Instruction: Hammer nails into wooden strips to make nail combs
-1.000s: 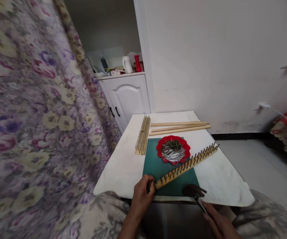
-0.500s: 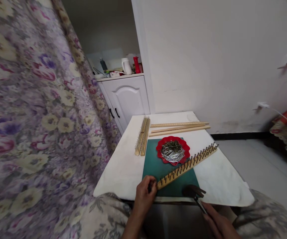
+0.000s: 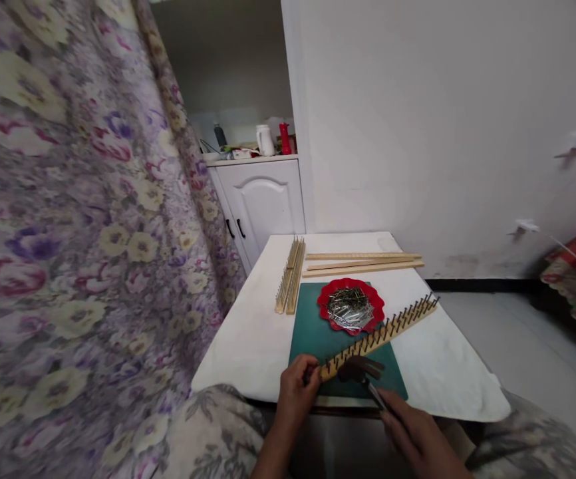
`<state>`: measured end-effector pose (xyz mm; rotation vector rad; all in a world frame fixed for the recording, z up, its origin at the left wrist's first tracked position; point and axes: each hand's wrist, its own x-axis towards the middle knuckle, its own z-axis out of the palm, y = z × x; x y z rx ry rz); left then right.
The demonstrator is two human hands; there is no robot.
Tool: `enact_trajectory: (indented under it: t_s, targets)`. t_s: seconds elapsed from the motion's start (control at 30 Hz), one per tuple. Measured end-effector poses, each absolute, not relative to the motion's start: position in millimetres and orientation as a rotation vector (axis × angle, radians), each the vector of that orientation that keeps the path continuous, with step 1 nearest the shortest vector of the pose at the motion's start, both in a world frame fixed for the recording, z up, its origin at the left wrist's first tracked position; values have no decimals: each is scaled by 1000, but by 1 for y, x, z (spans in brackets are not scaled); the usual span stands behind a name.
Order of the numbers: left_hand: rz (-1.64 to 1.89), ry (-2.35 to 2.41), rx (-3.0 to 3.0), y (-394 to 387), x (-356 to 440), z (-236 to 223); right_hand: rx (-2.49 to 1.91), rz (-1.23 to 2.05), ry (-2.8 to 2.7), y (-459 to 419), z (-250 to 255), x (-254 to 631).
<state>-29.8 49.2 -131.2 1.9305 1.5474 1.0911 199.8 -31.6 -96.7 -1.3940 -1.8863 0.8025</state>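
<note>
My left hand (image 3: 298, 387) is closed at the near end of a wooden strip (image 3: 380, 340) studded with upright nails. Whether its fingers also pinch a nail is hidden. The strip slants across a green mat (image 3: 312, 339), its far end reaching right over the white tabletop. In my right hand (image 3: 410, 426) is a claw hammer (image 3: 365, 370), gripped by its handle. The hammer's head hovers just beside the strip's near end, close to my left fingers. Behind the strip a red scalloped dish (image 3: 324, 307) holds a heap of loose nails (image 3: 350, 307).
Two nail-studded strips (image 3: 292, 276) lie at the table's left back. Several plain wooden strips (image 3: 365, 265) lie along the back. The white tabletop (image 3: 243, 342) ends just before my knees. A floral curtain (image 3: 93, 266) hangs at left; a white cabinet (image 3: 268, 199) stands behind.
My right hand has brought the hammer left and up, from the mat's front edge to the strip's near end. My left hand stays at the strip's end. The view has shifted slightly.
</note>
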Motion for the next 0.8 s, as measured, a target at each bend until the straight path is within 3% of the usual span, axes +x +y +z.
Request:
enact_trajectory:
  t_s: [0.17, 0.8]
  targets:
    - [1106, 1519, 1901, 50, -30, -135, -1309, 756, -1991, -8, -75, 172]
    - [1120, 1503, 1891, 48, -31, -136, -1304, 770, -2054, 0, -76, 159]
